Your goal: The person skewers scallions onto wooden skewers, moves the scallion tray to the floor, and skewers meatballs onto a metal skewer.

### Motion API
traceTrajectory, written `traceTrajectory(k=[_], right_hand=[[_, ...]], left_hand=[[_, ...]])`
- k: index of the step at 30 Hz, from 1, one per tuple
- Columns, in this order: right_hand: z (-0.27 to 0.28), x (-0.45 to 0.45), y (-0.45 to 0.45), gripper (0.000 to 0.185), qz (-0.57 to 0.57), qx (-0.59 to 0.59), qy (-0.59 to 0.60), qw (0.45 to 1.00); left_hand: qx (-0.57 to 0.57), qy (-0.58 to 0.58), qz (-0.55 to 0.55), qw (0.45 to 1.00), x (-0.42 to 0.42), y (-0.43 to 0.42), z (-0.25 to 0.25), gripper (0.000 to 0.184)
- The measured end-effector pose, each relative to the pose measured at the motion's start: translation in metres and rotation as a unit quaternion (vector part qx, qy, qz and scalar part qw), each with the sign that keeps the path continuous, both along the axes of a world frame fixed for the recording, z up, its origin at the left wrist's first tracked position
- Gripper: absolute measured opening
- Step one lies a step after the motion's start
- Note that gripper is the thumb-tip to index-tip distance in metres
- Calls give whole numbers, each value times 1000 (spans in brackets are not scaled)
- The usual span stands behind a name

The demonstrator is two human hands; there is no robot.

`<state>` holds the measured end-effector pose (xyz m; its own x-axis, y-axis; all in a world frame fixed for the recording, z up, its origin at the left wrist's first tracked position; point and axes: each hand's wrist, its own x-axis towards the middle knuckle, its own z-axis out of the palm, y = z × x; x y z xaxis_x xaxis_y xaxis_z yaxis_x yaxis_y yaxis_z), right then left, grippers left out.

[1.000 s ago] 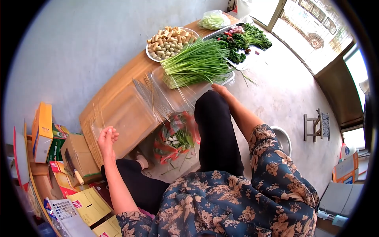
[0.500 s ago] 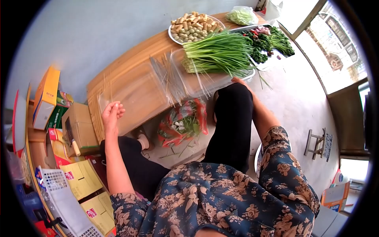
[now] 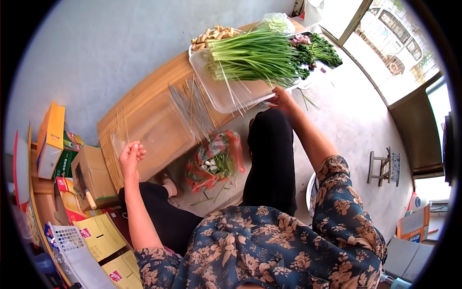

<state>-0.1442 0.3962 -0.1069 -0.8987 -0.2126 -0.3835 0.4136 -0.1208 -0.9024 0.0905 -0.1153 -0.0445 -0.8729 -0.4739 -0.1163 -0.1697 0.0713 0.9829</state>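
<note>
My right hand [image 3: 283, 100] is closed on the near right edge of a clear plastic tray [image 3: 224, 105]. A thick bunch of long green chives [image 3: 255, 55] lies in that tray, which sits partly over a plate of cut tan pieces [image 3: 211, 37]. Over the left end of the wooden table, my left hand [image 3: 131, 155] has its fingers curled in; whether anything is between them is hidden. Near it lies a second clear tray [image 3: 154, 130]. Thin metal skewers [image 3: 195, 106] are spread between the two trays, and thin wooden sticks [image 3: 122, 127] lie at the left.
Below the table [image 3: 139, 86] stands a red-striped plastic bag [image 3: 214, 161] with greens and white pieces. Leafy greens [image 3: 322, 50] and a bagged pale vegetable [image 3: 276, 23] are at the far end. Cardboard boxes [image 3: 96, 168] crowd the left; a small stool [image 3: 384, 166] stands right.
The tray of chives has shifted towards the back and left, now covering much of the plate. My right hand has moved forward with its edge. The view has turned slightly.
</note>
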Motion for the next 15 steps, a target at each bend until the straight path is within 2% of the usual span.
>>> traceTrajectory(k=[1,2,4,6,10,15], right_hand=[[1,1,2,34,37,-5,58,998],[4,-2,4,34,33,-5,59,998],[20,-7,8,39,-44,-54,-26,997],[27,-5,23,37,-71,-65,-23,995],[20,3,62,31,-193,-124,-17,973],[4,52,125,28,-285,-135,-9,949]], left_hand=[[-1,2,-3,1000,2,-1,0,19],[-1,0,7,1000,2,-1,0,19],[2,-2,10,1000,3,-1,-2,19],[14,-2,15,1000,3,-5,-4,19],[28,3,20,999,3,-10,-8,17],[26,-9,10,1000,1,-25,-18,20]])
